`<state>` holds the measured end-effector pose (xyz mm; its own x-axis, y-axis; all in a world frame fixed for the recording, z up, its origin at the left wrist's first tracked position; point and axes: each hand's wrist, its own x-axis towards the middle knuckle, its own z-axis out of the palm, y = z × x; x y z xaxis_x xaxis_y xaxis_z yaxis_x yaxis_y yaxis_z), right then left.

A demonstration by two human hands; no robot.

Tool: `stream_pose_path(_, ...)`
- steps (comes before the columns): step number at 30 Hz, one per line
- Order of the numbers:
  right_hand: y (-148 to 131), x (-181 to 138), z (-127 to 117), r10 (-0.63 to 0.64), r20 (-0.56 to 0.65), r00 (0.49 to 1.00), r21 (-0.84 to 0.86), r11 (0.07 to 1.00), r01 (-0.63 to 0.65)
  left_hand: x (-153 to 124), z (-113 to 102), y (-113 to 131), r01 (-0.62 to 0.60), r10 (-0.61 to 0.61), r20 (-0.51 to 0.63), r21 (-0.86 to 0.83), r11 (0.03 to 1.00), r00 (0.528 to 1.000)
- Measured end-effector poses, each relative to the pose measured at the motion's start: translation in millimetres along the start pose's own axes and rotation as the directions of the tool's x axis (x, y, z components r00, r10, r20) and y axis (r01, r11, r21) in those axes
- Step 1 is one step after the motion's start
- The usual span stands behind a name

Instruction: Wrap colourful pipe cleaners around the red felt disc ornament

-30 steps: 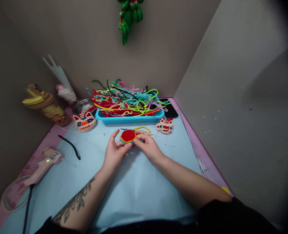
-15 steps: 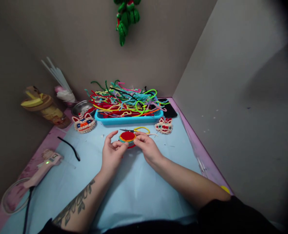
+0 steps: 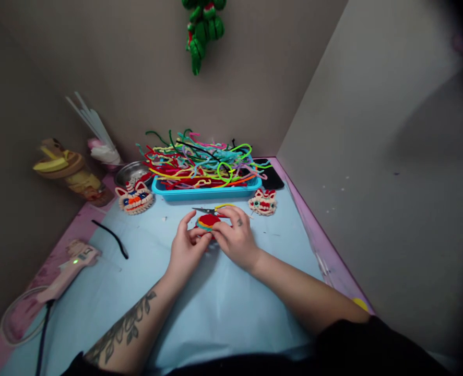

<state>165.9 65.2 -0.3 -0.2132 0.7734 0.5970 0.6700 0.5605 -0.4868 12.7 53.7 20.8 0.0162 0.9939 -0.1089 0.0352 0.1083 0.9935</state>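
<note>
Between my hands is a small round pipe-cleaner piece [image 3: 209, 221], red on top with an orange and a teal band around its edge. My left hand [image 3: 188, 244] grips its left and near side, thumb in front and index finger raised. At its right side, my right hand [image 3: 237, 235] pinches the rim with thumb and fingers and covers part of it. Scissors [image 3: 204, 210] with yellow handles lie just beyond the piece, the handles partly hidden behind my right hand.
A blue tray [image 3: 211, 194] heaped with colourful pipe cleaners [image 3: 203, 162] stands at the back. Beside it lie two lion-head pieces [image 3: 136, 199], a metal bowl [image 3: 131, 171] and a black phone [image 3: 270, 176]. At left are a pink glue gun [image 3: 69, 271], a black strip [image 3: 111, 237] and a drink cup [image 3: 78, 177].
My right hand has shifted its fingers over the round piece and now covers more of it. The piece is tilted, and my left hand has moved slightly right.
</note>
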Motion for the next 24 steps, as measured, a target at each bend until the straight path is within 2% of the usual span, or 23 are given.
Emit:
stream_pose_path(6, 0.3, -0.9, 2.1, -0.071, 0.072, 0.995, -0.045, 0.996, 0.075, 0.5, -4.7, -6.0, -0.118, 0.125, -0.013, 0.225, 0.967, 0.992)
stream_pose_path(11, 0.6, 0.7, 2.1, -0.046, 0.086, 0.995, -0.037, 0.998, 0.049, 1.0, -7.4, -6.4, -0.134, 0.143, -0.011, 0.277, 0.952, 0.99)
stream_pose_path(15, 0.9, 1.8, 2.7, -0.015, 0.065, 0.998, -0.044, 0.999, 0.018, 3.4, -8.7, -8.0, -0.14, 0.141, 0.015, 0.248, 0.959, 0.99)
stream_pose_path(21, 1.6, 3.3, 2.6, 0.061, 0.049, 0.997, 0.096, 0.993, -0.065, 5.6, -8.1, -9.6, -0.107, 0.104, 0.028, 0.169, 0.98, 0.994)
stream_pose_path(24, 3.2, 3.1, 3.3, 0.201, 0.007, 0.98, 0.24, 0.951, -0.197, 5.7, -7.3, -5.0, -0.071, 0.072, -0.02, 0.076, 0.995, 0.997)
